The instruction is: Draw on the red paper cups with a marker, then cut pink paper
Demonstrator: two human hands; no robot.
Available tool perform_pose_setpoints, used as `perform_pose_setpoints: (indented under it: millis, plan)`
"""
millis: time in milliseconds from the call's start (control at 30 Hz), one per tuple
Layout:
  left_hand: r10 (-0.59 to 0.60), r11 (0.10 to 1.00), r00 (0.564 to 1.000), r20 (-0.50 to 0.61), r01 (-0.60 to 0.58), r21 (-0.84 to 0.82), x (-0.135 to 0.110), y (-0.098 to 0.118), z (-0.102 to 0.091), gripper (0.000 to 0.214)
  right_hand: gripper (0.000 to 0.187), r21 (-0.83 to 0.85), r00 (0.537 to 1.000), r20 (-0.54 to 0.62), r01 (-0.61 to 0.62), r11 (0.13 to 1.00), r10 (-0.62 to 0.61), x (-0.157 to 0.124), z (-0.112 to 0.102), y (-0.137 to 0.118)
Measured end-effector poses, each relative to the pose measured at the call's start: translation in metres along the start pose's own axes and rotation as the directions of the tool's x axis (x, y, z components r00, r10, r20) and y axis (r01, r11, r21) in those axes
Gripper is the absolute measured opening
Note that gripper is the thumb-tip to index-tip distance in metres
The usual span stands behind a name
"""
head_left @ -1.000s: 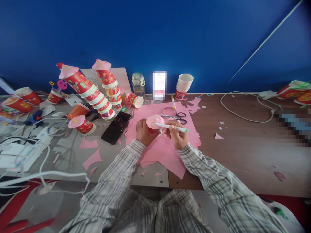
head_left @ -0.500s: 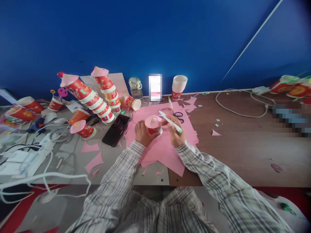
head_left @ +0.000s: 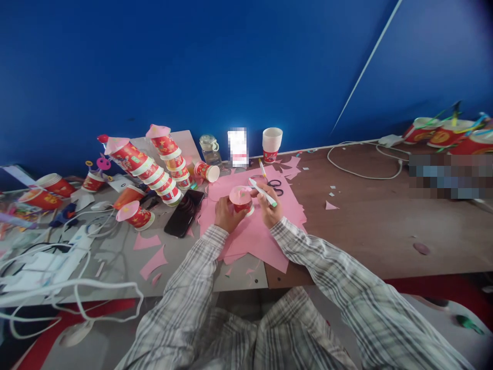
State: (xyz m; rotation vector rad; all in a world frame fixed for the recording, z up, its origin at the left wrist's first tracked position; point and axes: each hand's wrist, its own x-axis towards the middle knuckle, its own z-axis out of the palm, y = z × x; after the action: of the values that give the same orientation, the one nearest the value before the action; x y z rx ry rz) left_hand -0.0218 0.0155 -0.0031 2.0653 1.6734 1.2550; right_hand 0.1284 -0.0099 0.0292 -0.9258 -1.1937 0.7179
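Over pink paper (head_left: 252, 244), red cup (head_left: 242, 207) held in left grip (head_left: 228, 214), marker (head_left: 263, 192) in right grip (head_left: 271, 210)

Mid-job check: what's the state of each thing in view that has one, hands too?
Left hand: around the held cup
Held cup: topped with pink paper
Right hand: gripping the green-ended marker
Scissors: lying down, blades partly hidden
Black phone: lying flat, screen dark
Propped screen: lit
Clear bottle: lid on
Cup by the bottle: on its side
Nested cups: upright
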Motion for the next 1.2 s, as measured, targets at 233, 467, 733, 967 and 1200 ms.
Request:
perform_pose_setpoints:
  millis: [233,467,733,967,1200]
  plan:
    - [-0.094,0.992,0.995,0.039,0.097,-0.076,0.002,-0.005,-0.001,0.060,0.047,-0.081,0.998,-0.024,0.054,0.995,-0.056,-0.001,0.002,0.005]
    - [-0.073,0.982,0.990,0.119,0.092,-0.166,0.007,-0.007,-0.004,0.063,0.040,-0.031,0.999,0.009,0.047,0.998,-0.046,-0.002,0.003,0.015]
    - [-0.123,0.972,0.986,0.114,0.143,-0.185,0.008,-0.013,-0.002,0.055,0.034,-0.100,0.996,0.024,0.092,0.991,-0.090,-0.001,0.003,0.014]
    - [-0.131,0.964,0.986,0.107,0.152,-0.216,0.007,-0.004,-0.007,0.058,0.036,-0.132,0.994,0.055,0.099,0.986,-0.093,-0.003,0.001,0.011]
    - [-0.087,0.977,0.984,0.154,0.114,-0.178,0.010,-0.004,-0.010,0.062,0.037,-0.078,0.996,0.054,0.081,0.994,-0.077,-0.001,0.002,0.018]
